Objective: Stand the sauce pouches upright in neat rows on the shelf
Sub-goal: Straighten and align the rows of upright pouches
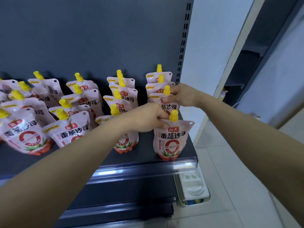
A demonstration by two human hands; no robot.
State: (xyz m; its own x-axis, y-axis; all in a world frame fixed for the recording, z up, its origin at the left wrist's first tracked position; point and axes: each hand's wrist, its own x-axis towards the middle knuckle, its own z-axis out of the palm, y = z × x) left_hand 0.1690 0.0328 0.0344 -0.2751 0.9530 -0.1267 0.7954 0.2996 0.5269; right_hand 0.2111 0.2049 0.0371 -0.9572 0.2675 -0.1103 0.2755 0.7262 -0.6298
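Pouches of glossy film, pinched by left hand, right hand

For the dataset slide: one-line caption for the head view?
Restocking: left hand pinches the front pouch of the rightmost row while right hand grips the pouch behind, on a dark shelf.

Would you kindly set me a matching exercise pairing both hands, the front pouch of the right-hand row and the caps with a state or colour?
Column one:
1. left hand
2. right hand
3. front pouch
4. caps

Column two:
A. yellow
B. upright at the front edge of the shelf
C. grips the pouch behind the front one
D. pinches the front pouch's top

Pairs: 1-D, 2-C, 3-B, 4-A
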